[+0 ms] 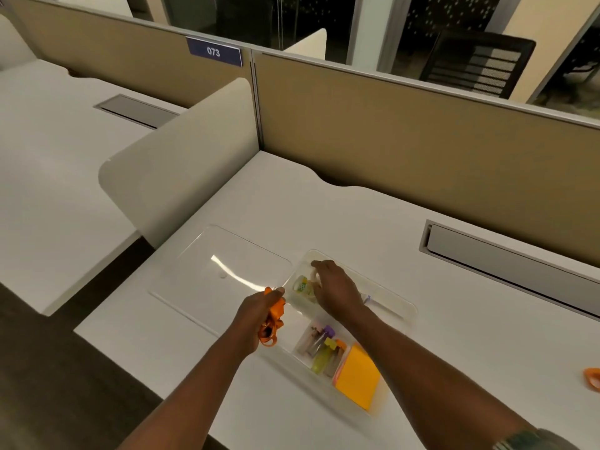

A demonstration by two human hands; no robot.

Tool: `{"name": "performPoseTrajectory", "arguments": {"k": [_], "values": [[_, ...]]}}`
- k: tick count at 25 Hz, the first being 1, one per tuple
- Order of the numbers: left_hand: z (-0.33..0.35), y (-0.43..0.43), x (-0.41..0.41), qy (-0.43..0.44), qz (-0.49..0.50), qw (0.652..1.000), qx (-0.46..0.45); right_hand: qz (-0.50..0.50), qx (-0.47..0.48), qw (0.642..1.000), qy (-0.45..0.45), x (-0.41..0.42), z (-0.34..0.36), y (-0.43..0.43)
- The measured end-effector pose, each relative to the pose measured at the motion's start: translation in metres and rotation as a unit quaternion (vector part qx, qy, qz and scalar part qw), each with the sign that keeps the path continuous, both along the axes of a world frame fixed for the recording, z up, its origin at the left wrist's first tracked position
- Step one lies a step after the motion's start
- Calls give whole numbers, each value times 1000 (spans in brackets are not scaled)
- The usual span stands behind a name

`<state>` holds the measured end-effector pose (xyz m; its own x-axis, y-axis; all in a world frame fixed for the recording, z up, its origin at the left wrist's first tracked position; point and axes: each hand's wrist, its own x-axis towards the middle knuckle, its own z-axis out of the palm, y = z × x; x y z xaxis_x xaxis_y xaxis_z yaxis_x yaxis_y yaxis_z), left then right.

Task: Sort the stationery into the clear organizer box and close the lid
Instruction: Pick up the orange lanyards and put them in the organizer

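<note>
Beside the lid (227, 271), left hand (256, 315) grips orange ribbon (278, 307); right hand (337, 289), fingers (324, 277) relaxed, over organizer (399, 305)

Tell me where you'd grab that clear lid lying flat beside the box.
Probably its left rim, from the left: the clear lid lies flat, so only its thin edge offers a pinch, and the organizer box borders its right.

"073" on blue partition sign (214, 51)

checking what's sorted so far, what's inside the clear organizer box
An orange sticky pad, a heap of coloured pieces and a green-yellow item show. The right hand covers part of the far compartment.
</note>
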<state>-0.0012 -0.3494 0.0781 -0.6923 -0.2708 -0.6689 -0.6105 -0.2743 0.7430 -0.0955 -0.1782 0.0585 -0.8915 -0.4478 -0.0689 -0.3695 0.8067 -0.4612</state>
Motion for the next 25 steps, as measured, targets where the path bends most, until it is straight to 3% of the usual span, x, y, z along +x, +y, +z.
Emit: {"name": "performPoseTrajectory", "arguments": {"k": [5,12,17,25], "values": [[-4,-2,-1,6,-10,999,-42,10,44,999,-6,-13,-13,-1],[-14,25,-13,82,-80,967,-227,-42,34,999,5,10,-19,31],[-34,40,-16,108,-185,914,-344,-74,27,997,-2,29,-25,73],[-52,42,0,80,-304,826,-467,-84,32,996,-10,50,-27,103]]}}
